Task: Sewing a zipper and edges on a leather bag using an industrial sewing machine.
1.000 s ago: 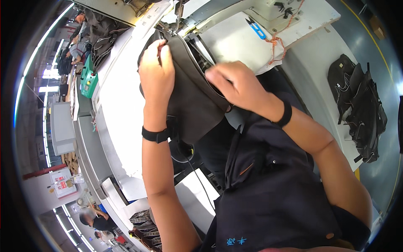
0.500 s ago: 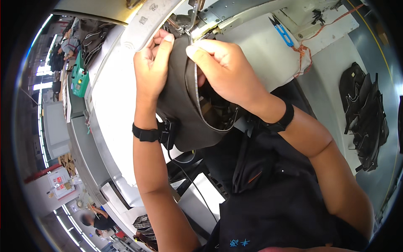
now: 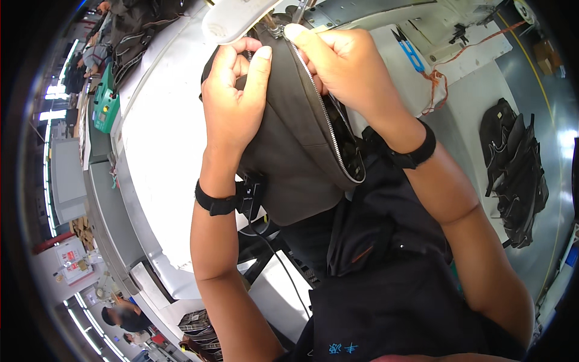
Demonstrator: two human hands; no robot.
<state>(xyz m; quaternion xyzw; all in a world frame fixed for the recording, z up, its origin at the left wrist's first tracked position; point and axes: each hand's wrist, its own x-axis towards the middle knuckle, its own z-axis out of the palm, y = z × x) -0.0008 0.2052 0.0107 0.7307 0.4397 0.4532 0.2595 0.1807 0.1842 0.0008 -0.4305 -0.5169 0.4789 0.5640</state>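
Note:
A dark grey-brown fabric bag (image 3: 289, 163) lies under the needle end of a white sewing machine (image 3: 241, 19). Its metal-toothed zipper (image 3: 333, 137) curves down the right side, opened onto a dark inside. My right hand (image 3: 353, 72) pinches the zipper edge between thumb and fingers, close beside the presser foot (image 3: 275, 29). Left of the needle, my left hand (image 3: 235, 99) has its thumb and curled fingers closed on the bag's fabric; some fingertips are hidden. Both wrists wear black straps, and the left one carries a small black device (image 3: 249, 196) with a cable.
Blue thread snips (image 3: 410, 51) and an orange-red cord (image 3: 435, 81) lie on the machine bed at right. Dark bag pieces (image 3: 512, 172) are heaped far right. A green device (image 3: 106, 108) stands at left, near more dark pieces (image 3: 142, 36). Another person (image 3: 126, 315) is at lower left.
The bag has swung, so its zipper opening now sits further right and looks narrower. Both hands have shifted right with it, still gripping, while the machine head appears higher in view.

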